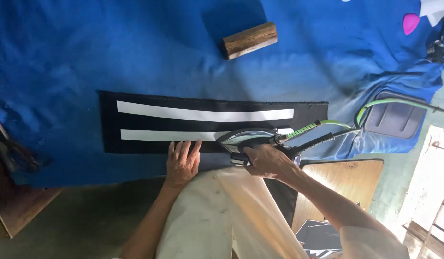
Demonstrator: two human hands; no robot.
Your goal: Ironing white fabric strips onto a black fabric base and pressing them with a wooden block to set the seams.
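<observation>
The left hand (182,163) is lying flat, palm down, fingers together and stretched out, pressing on the near edge of a long black fabric strip (154,144) just beside the lower of its two white bands. The right hand (266,161) is wrapping closed around the handle of a steam iron (248,139), fingers curled tight on the grip. The iron is sitting sole down on the strip, covering the right end of the lower white band (169,135), with its nose pointing toward the left hand. A green-and-white wrapped hose (306,128) and a black cord (318,141) are running from the iron's rear off to the right. Beyond the iron, the upper white band (205,114) is lying uncovered along the strip. The strip is lying lengthwise on a blue padded table cover (87,57). To the right, a grey iron rest (394,120) is sitting on the cover. Farthest off, a wooden block (249,40) is lying on the blue cloth, well apart from the strip.
</observation>
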